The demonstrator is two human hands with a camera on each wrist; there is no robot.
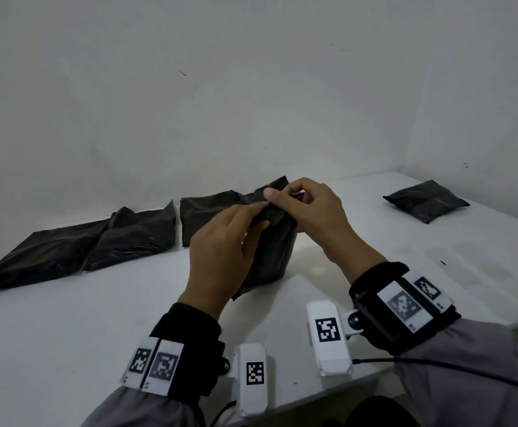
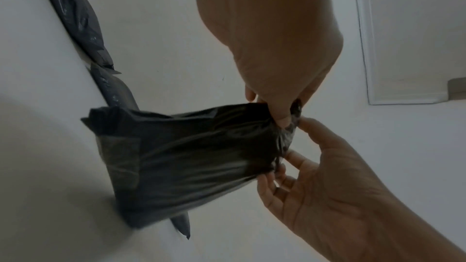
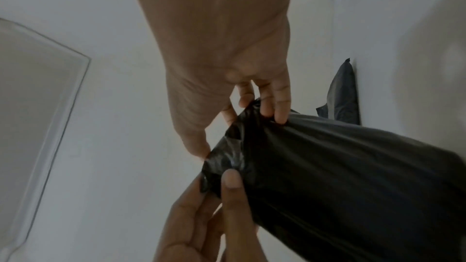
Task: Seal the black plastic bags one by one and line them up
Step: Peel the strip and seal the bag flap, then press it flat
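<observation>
Black plastic, bunched at its top, is pinched by both hands: the left hand (image 1: 220, 241) and right hand (image 1: 316, 217) each clamp fingers and thumb on the mouth of the upright bag (image 1: 270, 254) standing on the white table (image 1: 67, 318). Toward ten o'clock, a row of flat bags (image 1: 128, 235) lies along the wall; toward two o'clock, one lone bag (image 1: 425, 203).

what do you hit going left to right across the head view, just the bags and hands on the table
Leftmost flat bag → second flat bag → third flat bag → left hand → right hand, both pinching the top of the upright bag → lone bag far right. A fourth bag behind the hands is mostly hidden.
</observation>
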